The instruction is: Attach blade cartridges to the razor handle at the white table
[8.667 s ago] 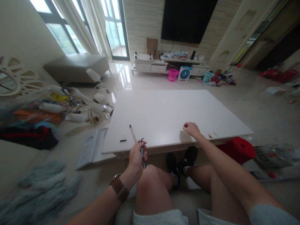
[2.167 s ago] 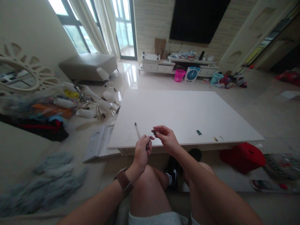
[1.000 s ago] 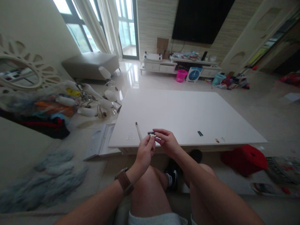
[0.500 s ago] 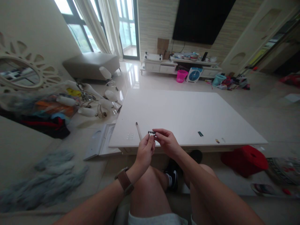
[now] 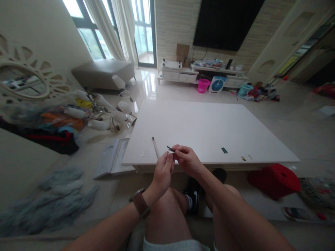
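Note:
I sit in front of a low white table [image 5: 204, 125]. My left hand [image 5: 162, 171], with a brown watch strap on its wrist, and my right hand [image 5: 186, 160] meet over the table's near edge. Both pinch a small dark and silvery part [image 5: 170, 149] between their fingertips. A thin pale rod [image 5: 155, 147] rises from my left hand's grip and slants out over the table. A small green piece [image 5: 224, 150] lies on the table to the right, with two tiny bits [image 5: 246, 158] beyond it.
A red stool [image 5: 274, 177] stands under the table's right corner. On the floor to the left lie a white tray-like panel [image 5: 108, 160], a chandelier with white shades [image 5: 104, 115] and a grey rug [image 5: 47, 202]. A TV stand [image 5: 199, 75] lines the far wall.
Since 8.7 s ago my right hand left the table top and joined my left hand at the small part. Over the last second the hands have stayed together, dropping slightly and tilting the part.

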`<state>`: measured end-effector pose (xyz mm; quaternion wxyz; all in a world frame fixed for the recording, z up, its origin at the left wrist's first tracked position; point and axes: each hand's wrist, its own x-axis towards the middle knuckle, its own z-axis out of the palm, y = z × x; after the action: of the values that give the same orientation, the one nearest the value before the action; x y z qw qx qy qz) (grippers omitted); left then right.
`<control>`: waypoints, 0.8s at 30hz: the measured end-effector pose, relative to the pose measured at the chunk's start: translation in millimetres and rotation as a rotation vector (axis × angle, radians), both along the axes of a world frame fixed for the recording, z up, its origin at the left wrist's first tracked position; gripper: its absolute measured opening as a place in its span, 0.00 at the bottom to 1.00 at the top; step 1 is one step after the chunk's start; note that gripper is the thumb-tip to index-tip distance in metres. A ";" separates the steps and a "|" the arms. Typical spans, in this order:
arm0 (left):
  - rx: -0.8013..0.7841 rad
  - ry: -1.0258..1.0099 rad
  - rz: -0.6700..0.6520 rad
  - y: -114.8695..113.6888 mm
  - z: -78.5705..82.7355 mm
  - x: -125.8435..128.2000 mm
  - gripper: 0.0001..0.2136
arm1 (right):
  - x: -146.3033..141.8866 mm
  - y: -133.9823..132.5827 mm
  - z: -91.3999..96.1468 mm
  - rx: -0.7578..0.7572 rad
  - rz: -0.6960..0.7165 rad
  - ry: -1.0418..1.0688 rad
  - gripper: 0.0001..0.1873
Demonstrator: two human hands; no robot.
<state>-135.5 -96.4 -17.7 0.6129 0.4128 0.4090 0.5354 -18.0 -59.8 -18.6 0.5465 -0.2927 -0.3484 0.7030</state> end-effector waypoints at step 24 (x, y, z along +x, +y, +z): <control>-0.031 -0.038 0.023 3.8 0.9 -1.2 0.25 | -1.2 2.9 -11.6 0.002 -0.104 -0.138 0.11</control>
<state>-136.7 -92.5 -16.8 0.6208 0.3883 0.4100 0.5438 -19.2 -56.9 -30.3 0.5571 -0.3576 -0.3701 0.6517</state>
